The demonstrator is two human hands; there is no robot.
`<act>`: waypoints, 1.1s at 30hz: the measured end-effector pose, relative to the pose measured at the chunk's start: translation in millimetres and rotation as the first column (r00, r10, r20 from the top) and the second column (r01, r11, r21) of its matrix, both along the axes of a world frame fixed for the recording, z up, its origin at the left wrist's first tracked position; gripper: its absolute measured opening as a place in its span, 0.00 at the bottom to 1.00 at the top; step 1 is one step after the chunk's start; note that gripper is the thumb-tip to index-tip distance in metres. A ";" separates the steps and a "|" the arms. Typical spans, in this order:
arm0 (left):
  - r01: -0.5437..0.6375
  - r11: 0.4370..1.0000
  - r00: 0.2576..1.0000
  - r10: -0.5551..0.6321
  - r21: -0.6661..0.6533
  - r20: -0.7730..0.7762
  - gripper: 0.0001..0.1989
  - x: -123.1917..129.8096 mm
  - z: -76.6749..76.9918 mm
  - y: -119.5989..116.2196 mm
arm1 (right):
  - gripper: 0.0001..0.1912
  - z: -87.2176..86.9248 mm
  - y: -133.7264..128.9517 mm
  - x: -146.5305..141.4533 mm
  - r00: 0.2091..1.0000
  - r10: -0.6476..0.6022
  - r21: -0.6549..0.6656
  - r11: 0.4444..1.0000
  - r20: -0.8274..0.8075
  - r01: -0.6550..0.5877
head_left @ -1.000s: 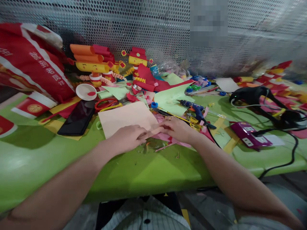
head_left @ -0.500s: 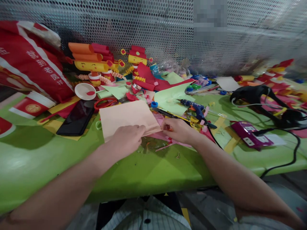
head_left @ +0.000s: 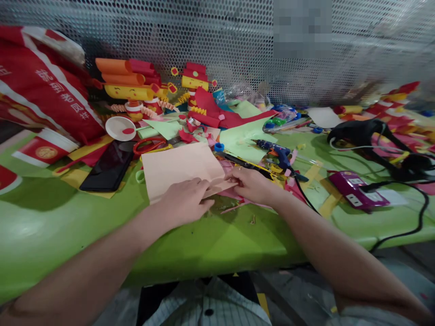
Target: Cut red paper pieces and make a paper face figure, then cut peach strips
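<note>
Mid-frame, the left hand (head_left: 181, 199) lies on pale paper (head_left: 180, 168), thumb spread. The right hand (head_left: 254, 184) pinches its folded corner. Left of centre rests a phone (head_left: 108, 168).

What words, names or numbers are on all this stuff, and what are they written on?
Red bag: slanted white characters, too blurred to read for sure.
Red-and-white paper cup: a round gold mark, too small to make out.
Phone: dark screen, no text showing.
Pale paper by the left hand: no writing showing.
</note>
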State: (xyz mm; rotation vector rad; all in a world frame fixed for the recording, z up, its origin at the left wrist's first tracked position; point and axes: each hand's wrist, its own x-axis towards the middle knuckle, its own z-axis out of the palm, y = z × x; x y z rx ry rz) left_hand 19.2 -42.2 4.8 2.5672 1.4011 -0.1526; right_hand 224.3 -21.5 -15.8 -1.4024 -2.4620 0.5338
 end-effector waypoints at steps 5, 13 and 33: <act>-0.077 0.983 0.994 0.087 -0.166 0.059 0.11 1.6 5.6 5.1 | 0.12 -2.2 2.3 1.9 0.998 0.058 0.035 0.998 0.009 -0.058; -0.100 0.968 0.983 0.132 -0.232 0.130 0.11 -0.4 5.0 9.0 | 0.09 -2.6 1.6 2.4 0.999 0.017 0.027 1.000 -0.042 -0.016; -0.124 0.963 0.957 0.180 -0.240 0.226 0.11 -4.5 3.8 13.0 | 0.11 -0.8 2.1 5.3 0.988 0.016 -0.013 1.000 -0.152 -0.018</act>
